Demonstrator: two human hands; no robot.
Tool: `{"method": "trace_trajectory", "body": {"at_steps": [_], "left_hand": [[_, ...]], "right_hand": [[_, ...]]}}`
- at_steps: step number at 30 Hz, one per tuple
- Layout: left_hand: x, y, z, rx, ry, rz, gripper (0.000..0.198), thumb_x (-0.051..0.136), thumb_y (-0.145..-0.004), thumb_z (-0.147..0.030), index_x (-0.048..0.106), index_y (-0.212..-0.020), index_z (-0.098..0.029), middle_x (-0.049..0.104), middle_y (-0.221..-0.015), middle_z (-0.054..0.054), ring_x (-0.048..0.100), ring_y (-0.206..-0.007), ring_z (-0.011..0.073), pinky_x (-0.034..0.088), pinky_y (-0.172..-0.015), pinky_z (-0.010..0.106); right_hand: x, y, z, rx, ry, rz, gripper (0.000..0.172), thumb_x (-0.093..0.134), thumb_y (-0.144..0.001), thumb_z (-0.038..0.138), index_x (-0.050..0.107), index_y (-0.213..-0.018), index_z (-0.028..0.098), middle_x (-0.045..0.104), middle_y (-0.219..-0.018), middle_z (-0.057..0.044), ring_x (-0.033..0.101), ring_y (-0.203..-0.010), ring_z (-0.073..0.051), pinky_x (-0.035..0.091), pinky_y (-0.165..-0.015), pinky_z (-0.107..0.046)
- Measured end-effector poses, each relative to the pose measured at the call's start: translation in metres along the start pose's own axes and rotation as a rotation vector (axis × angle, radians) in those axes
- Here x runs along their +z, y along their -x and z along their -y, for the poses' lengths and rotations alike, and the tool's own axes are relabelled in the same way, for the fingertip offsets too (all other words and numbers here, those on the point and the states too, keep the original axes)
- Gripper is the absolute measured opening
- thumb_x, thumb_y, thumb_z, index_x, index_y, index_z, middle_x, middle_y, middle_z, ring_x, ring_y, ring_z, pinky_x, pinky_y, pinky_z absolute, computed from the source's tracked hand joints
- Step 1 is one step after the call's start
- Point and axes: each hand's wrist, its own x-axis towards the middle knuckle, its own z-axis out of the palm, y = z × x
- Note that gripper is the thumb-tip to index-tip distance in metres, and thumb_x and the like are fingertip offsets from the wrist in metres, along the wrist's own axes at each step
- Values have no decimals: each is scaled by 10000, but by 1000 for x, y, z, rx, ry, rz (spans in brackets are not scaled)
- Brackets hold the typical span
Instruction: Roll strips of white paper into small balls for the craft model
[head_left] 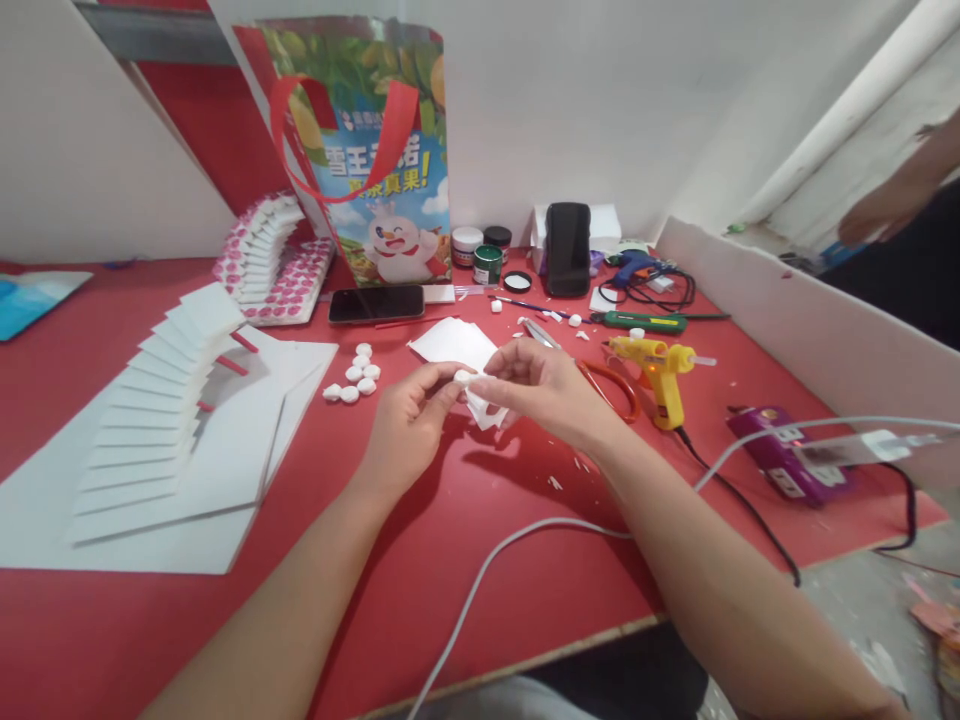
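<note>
My left hand (pixel 409 420) pinches a small white rounded piece (pixel 463 378) between thumb and fingers. My right hand (pixel 551 390) meets it from the other side, thumb and fingertips closed on the same piece. A crumpled white scrap (pixel 486 411) hangs just below, by the right fingers; whether they grip it I cannot tell. Behind the hands lies a white sheet (pixel 450 342). Several similar white pieces (pixel 360 374) sit in a loose group left of my left hand. Past my right hand are tweezers (pixel 541 333) and red-orange-handled scissors or pliers (pixel 616 395), partly covered.
A yellow glue gun (pixel 660 372) and a purple power block (pixel 787 455) stand right, with a white cable (pixel 517 540) crossing in front. Stepped white boards (pixel 150 400) lie left. Behind are a phone (pixel 376 304), paint jars (pixel 487 265) and a bag (pixel 390 150). Another person's hand (pixel 885 210) shows far right.
</note>
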Motion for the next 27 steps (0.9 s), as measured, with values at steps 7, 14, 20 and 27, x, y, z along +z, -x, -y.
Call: {"method": "trace_trajectory", "body": {"at_steps": [7, 14, 20, 27], "left_hand": [[1, 0, 0, 8, -11, 4, 221, 607, -927, -350, 708, -1030, -181, 752, -940, 44, 688, -902, 207, 529, -857, 314], [0, 0, -1, 24, -27, -41, 215, 605, -935, -332, 708, -1039, -174, 732, -924, 39, 669, -910, 189, 506, -862, 282], [-2, -2, 0, 15, -32, -95, 216, 625, -923, -343, 733, -1033, -192, 734, -901, 29, 669, -877, 188, 515, -852, 289], [-2, -1, 1, 6, 1, -72, 252, 628, -919, -377, 731, -1048, -187, 753, -993, 47, 671, -927, 203, 517, -896, 307]], "right_hand": [[-2, -4, -6, 19, -172, 42, 354, 813, -733, 462, 653, -699, 148, 595, -555, 23, 511, -482, -68, 382, -457, -188], [-5, -9, -12, 171, -196, -39, 463, 813, -718, 539, 553, -624, 168, 543, -533, 21, 402, -430, -54, 308, -409, -203], [-1, 1, -7, -446, 279, -247, 161, 692, -894, 372, 716, -857, 218, 727, -998, -62, 677, -899, -188, 532, -725, -291], [10, 4, -16, -441, 549, -163, 229, 680, -917, 420, 760, -921, 206, 762, -903, -59, 664, -749, -169, 482, -709, -288]]}}
